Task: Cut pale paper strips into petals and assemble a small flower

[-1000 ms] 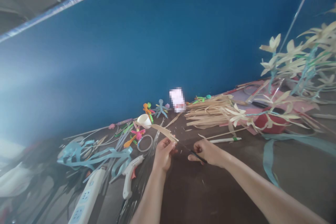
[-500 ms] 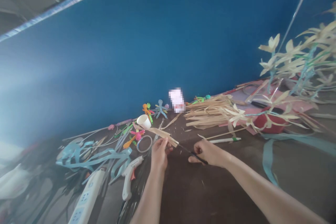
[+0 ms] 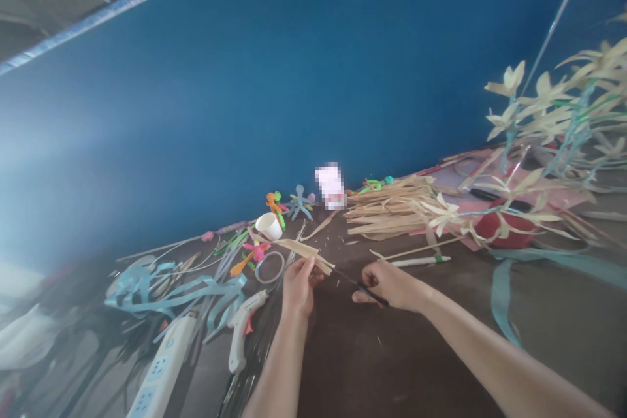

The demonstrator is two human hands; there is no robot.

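My left hand (image 3: 298,286) pinches a dried corn husk strip (image 3: 300,249) between thumb and fingers, its cut end pointing right. My right hand (image 3: 385,284) is closed round the dark handles of a pair of scissors (image 3: 361,287). The scissor blades point left and meet the husk's right end, where narrow slivers show. Whether the blades are parted is too small to tell. Beyond my hands lies a pile of similar husk strips (image 3: 386,209). Tiny pale scraps are scattered on the dark table (image 3: 362,359) around the blades.
Left of my hands lie a white glue gun (image 3: 240,333), a tape roll (image 3: 269,268), a white cup (image 3: 269,226), blue ribbon (image 3: 181,290) and a power strip (image 3: 161,366). Husk flowers (image 3: 509,81) stand at right. A white stick (image 3: 421,261) lies behind my right hand. A blue panel (image 3: 294,78) rises behind.
Almost nothing differs. Both hands keep their places, with the husk and the scissors held as before; the view has shifted very slightly.
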